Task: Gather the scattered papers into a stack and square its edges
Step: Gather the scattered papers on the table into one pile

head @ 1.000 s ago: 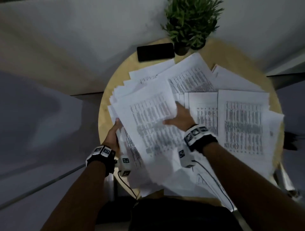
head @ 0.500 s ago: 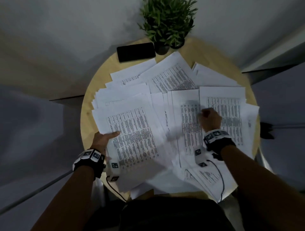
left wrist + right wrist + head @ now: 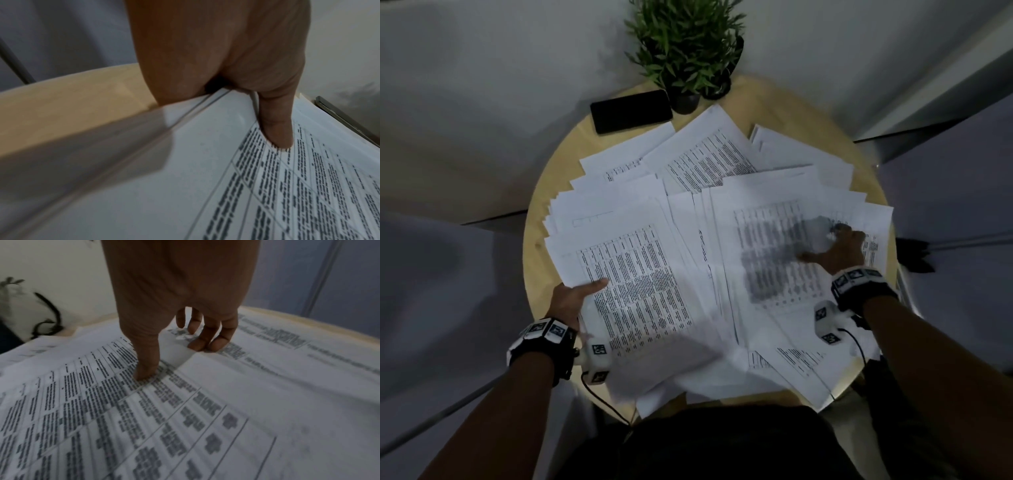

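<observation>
We see the papers (image 3: pixel 688 260) spread in loose, overlapping fans across most of a round wooden table (image 3: pixel 544 205), some sheets hanging over its near edge. Our left hand (image 3: pixel 571 298) grips the left edge of a bundle of printed sheets (image 3: pixel 633 291) on the near left side: the thumb lies on top of the printed table, and in the left wrist view the rest of the hand goes under the sheets' edge, which is lifted off the wood. Our right hand (image 3: pixel 839 248) rests well apart from it, on a blurred printed sheet (image 3: pixel 774 253) at the right side of the spread; its thumb presses the page and the fingertips (image 3: pixel 207 344) touch down at that sheet's edge, fingers only slightly bent. Beyond the papers, at the table's far edge, lie a dark phone (image 3: pixel 631 111) and a potted plant (image 3: pixel 685 48).
</observation>
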